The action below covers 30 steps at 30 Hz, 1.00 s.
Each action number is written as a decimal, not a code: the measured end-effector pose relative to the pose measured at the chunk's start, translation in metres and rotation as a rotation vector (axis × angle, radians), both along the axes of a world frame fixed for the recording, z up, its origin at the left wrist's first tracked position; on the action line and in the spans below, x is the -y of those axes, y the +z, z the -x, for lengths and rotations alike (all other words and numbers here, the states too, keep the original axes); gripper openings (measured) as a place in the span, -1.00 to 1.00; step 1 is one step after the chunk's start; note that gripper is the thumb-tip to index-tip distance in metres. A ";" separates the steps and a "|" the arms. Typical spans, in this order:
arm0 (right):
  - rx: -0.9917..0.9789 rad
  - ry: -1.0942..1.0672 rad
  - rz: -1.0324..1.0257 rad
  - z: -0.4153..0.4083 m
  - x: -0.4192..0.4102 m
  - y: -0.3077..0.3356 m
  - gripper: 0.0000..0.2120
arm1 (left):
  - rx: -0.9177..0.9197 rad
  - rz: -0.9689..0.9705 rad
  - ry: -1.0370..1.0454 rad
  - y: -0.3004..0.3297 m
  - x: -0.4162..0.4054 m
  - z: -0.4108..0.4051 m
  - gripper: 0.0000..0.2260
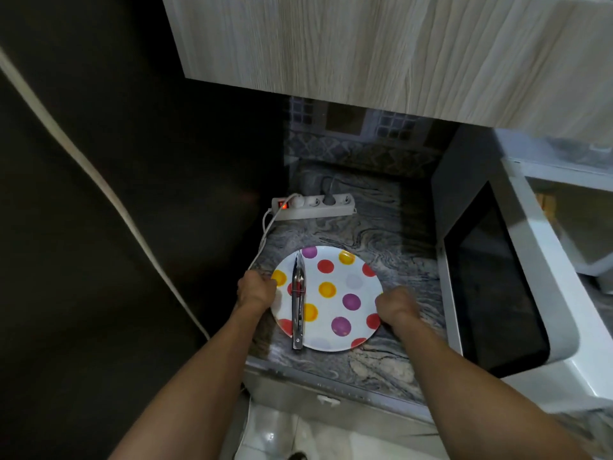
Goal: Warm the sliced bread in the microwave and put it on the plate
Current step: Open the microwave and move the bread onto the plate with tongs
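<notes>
The plate (335,287), white with red, yellow and purple dots, sits flat on the counter (381,234) close to its front edge, and you've got it from both sides. Your left hand (255,290) is at the plate's left rim, fingers curled down over the edge, gripping it. Your right hand (396,308) is at the right rim, fingers tucked over the edge in the same way, so the plate is held between the two. Across the left part of the plate lie metal tongs (298,302), arms closed together, tips pointing to the back of the counter and the hinge end hanging just past the plate's front rim. No bread shows on the plate, and I can't tell where the slices are. Further back, near the counter's rear edge, a white power strip (313,205) lies with its red switch lit, a white plug and a dark plug in it, and a thin white cable (265,234) runs from it to the counter's left edge beside your left hand. At the right side of the counter stands the white microwave (517,293), its dark-glass door swung open toward you. Pale wood-grain cabinets (381,44) hang overhead.
</notes>
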State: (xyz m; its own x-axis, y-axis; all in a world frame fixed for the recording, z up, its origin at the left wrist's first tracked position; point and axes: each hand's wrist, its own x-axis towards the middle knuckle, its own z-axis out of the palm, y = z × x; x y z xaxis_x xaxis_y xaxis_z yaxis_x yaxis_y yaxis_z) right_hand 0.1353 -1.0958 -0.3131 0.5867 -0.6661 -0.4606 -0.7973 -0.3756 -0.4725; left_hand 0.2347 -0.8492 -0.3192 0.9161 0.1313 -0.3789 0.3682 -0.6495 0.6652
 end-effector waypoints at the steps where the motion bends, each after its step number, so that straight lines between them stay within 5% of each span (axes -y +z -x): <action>1: 0.001 -0.018 -0.006 -0.001 0.000 -0.002 -0.72 | 0.017 0.009 -0.004 0.000 0.001 0.002 -0.76; 11: 0.105 -0.157 -0.052 0.010 -0.012 -0.002 -0.73 | 0.275 0.145 0.185 0.013 0.024 0.042 -0.80; 18: 0.259 -0.320 -0.259 0.039 -0.030 0.014 -0.59 | 0.323 0.190 0.269 0.031 0.021 0.077 -0.77; 22: 0.305 -0.286 -0.331 0.059 -0.036 0.011 -0.46 | 0.339 0.223 0.283 0.038 0.018 0.099 -0.77; 30: 0.379 -0.226 -0.267 0.142 -0.047 0.031 -0.52 | 0.398 0.223 0.233 0.059 0.011 0.170 -0.78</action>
State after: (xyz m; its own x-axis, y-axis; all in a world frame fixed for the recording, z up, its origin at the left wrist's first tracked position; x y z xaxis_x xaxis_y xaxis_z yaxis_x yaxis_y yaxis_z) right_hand -0.0065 -1.0483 -0.2823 0.6003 -0.6836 -0.4151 -0.5990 -0.0404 -0.7997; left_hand 0.0644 -0.8600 -0.2605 0.9510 0.3053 -0.0491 0.1768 -0.4066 0.8964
